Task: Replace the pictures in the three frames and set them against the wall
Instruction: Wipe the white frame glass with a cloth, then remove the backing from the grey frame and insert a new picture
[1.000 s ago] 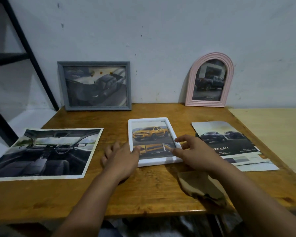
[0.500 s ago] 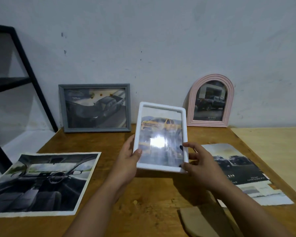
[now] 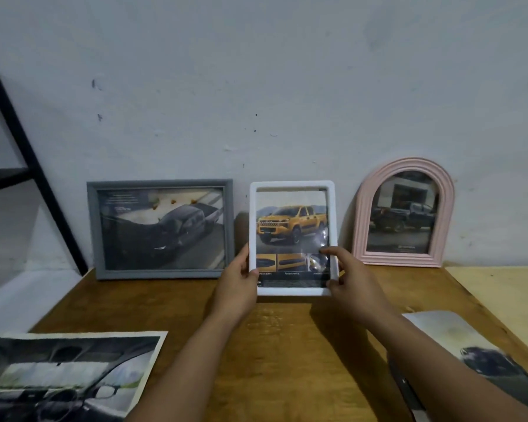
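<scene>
A white frame (image 3: pixel 292 190) with a yellow pickup picture stands nearly upright at the wall, between a grey frame (image 3: pixel 160 229) on its left and a pink arched frame (image 3: pixel 404 213) on its right. Both of those lean on the wall and hold dark truck pictures. My left hand (image 3: pixel 237 286) grips the white frame's lower left edge. My right hand (image 3: pixel 352 280) holds its lower right edge, thumb on the front. Whether the frame's bottom rests on the wooden table (image 3: pixel 287 345) I cannot tell.
A loose car-interior print (image 3: pixel 64 376) lies at the front left of the table. Another loose print (image 3: pixel 482 357) with a dark car lies at the front right. A black shelf leg (image 3: pixel 34 172) slants at the left. A pale board (image 3: pixel 506 296) adjoins the table's right.
The white frame went from lying flat on the table, up into my two hands, then back to the wall between the grey and pink frames. The view tilted upward.
</scene>
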